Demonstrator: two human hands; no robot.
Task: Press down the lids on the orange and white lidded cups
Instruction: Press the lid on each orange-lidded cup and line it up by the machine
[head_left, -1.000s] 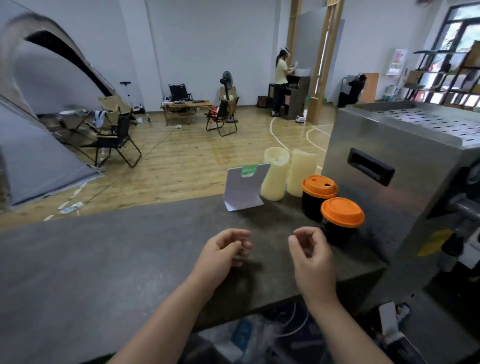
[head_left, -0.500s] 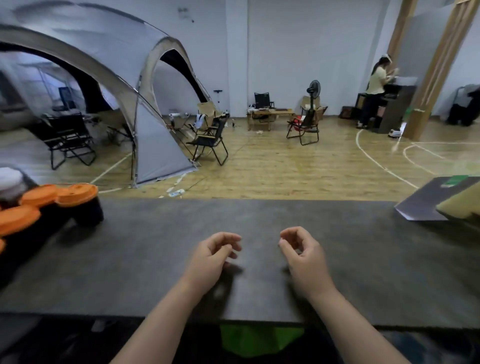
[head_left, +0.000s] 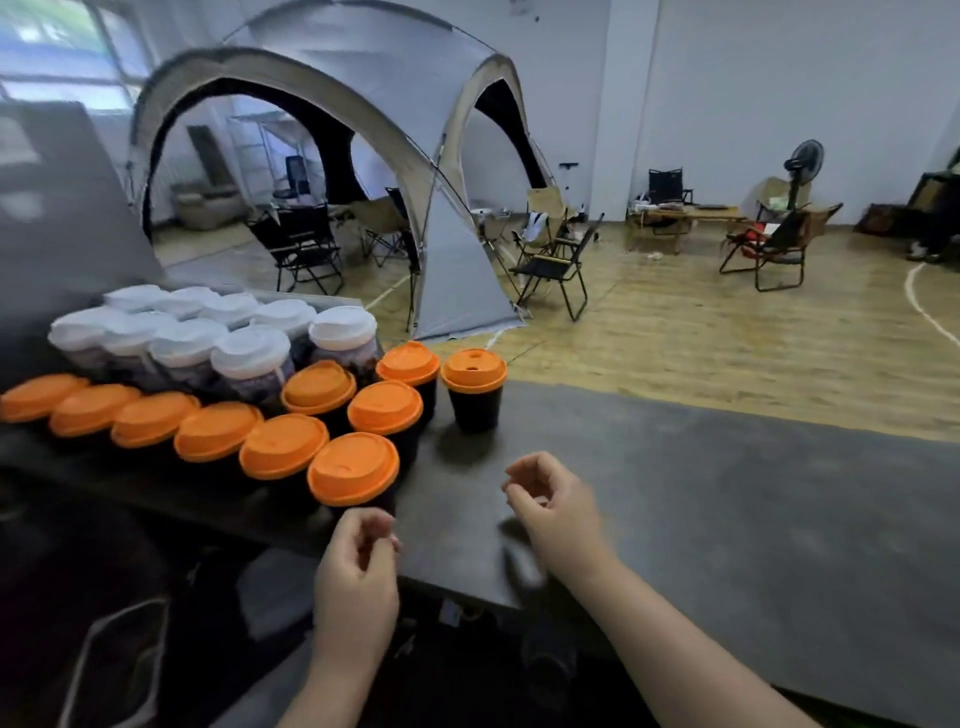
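Note:
Several black cups with orange lids (head_left: 283, 444) stand in rows at the left of the dark grey counter (head_left: 727, 519). Behind them is a cluster of cups with white lids (head_left: 249, 351). One orange-lidded cup (head_left: 474, 387) stands apart at the right end of the group. The nearest orange lid (head_left: 353, 467) is just above my left hand (head_left: 358, 571), which is loosely curled and holds nothing. My right hand (head_left: 556, 499) hovers over the counter to the right of that cup, fingers curled, with nothing in it.
A grey board (head_left: 62, 208) stands behind the cups at the far left. Beyond the counter lies a wooden floor with a grey dome tent (head_left: 457, 249), folding chairs (head_left: 561, 260), a low table and a standing fan (head_left: 802, 166).
The view has swung left, so the rows of orange and white lidded cups are now fully in sight. Both hands keep their curled pose, now close to the nearest orange lid.

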